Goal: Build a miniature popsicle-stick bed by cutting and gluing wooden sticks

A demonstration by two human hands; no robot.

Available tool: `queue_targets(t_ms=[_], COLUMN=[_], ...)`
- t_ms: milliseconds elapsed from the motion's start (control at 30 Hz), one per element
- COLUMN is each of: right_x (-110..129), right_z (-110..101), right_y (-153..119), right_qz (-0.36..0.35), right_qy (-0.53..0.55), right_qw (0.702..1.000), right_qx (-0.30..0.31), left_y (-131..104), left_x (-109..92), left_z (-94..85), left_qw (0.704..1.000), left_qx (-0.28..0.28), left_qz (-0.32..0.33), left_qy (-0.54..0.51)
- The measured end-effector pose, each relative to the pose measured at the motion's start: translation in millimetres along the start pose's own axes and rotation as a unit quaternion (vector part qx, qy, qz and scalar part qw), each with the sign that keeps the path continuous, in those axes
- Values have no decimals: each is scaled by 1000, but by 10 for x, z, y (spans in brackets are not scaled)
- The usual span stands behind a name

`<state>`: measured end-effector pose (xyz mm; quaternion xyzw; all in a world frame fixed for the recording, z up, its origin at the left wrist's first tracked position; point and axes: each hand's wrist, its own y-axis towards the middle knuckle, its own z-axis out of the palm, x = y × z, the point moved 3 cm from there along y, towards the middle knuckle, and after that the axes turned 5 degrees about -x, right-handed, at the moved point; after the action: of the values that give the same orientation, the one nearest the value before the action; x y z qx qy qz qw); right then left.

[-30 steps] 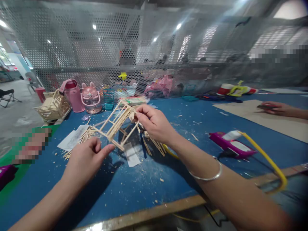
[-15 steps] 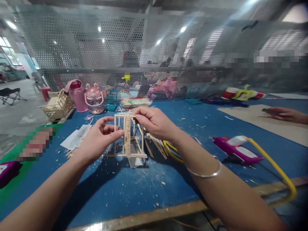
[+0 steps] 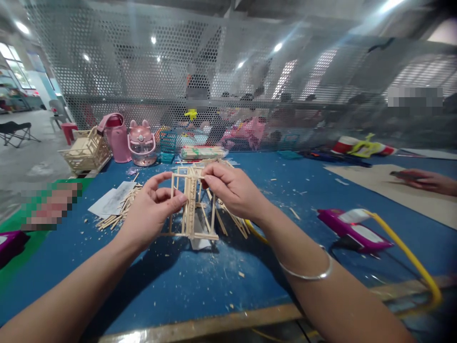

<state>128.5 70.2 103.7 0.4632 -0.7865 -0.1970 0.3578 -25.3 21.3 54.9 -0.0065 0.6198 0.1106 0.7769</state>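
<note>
A small open frame of thin wooden sticks (image 3: 191, 209) stands upright at the middle of the blue table. My left hand (image 3: 159, 200) is closed round its left side, the thumb pressed on the central posts. At the top right corner, my right hand (image 3: 228, 186) pinches the frame's upper bar between thumb and fingers; whether a separate small stick is in the pinch, I cannot make out. Loose wooden sticks (image 3: 110, 220) lie beside a white paper (image 3: 111, 199) on the left, and more sticks (image 3: 237, 221) lie behind my right hand.
A purple device (image 3: 353, 231) with a yellow hose (image 3: 403, 243) lies on the right. A pink flask (image 3: 116, 138), a pink jug (image 3: 142, 145) and a wooden stick model (image 3: 85, 150) stand at back left. Another person's hand (image 3: 424, 181) rests over brown board (image 3: 378, 183) at far right.
The view has shifted slightly. Both hands keep their hold on the stick frame, with little movement; more of the loose sticks on the left now shows.
</note>
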Motion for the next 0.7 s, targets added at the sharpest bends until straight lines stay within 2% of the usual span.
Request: queue_targets(t_ms=[500, 600, 700], right_x=[10, 0, -4], right_z=[23, 29, 26], right_y=[-31, -39, -45], right_qz=[-1, 4, 5], right_qy=[11, 12, 18], right_qw=[1000, 1000, 1000], right_qx=[-9, -13, -17], left_y=[-22, -25, -31], left_x=[-14, -30, -31], left_z=[1, -24, -52], left_qw=[1000, 999, 996], left_qx=[14, 15, 50], left_qz=[21, 32, 29], left_qy=[-9, 16, 69])
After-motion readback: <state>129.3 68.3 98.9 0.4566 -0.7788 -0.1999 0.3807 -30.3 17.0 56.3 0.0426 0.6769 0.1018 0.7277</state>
